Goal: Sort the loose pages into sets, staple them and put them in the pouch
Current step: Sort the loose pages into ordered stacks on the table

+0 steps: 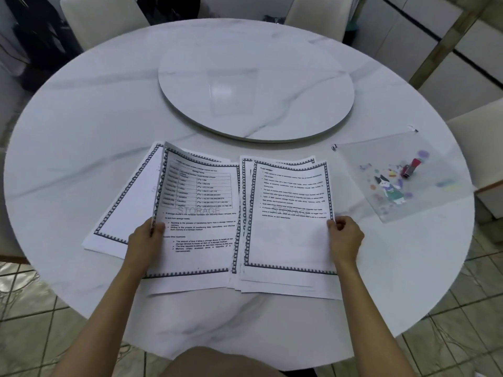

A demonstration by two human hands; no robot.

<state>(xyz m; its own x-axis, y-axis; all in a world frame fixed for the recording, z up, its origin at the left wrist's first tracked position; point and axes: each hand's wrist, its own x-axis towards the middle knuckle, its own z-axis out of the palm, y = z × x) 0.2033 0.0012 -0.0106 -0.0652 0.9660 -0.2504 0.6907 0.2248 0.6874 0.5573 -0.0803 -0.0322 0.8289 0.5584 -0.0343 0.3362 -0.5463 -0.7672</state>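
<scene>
Two piles of printed pages lie side by side on the near part of a round white marble table (81, 131). The left hand (145, 236) pinches the left edge of the top sheet (201, 213) of the left pile (128, 202), thumb on top. That edge curls up off the sheets below. The right hand (345, 235) pinches the right edge of the top page of the right pile (288, 213), which lies flat.

To the right, apart from the paper, lies a clear zip pouch (435, 164) printed with cartoon figures. A small red stapler (411, 167) rests on it or inside it; I cannot tell which. A marble turntable (255, 91) sits mid-table.

The sheets look light, thin and floppy, likely to slide on one another and on the smooth stone. They are best taken at an edge between thumb and fingers, then squared before stapling.
</scene>
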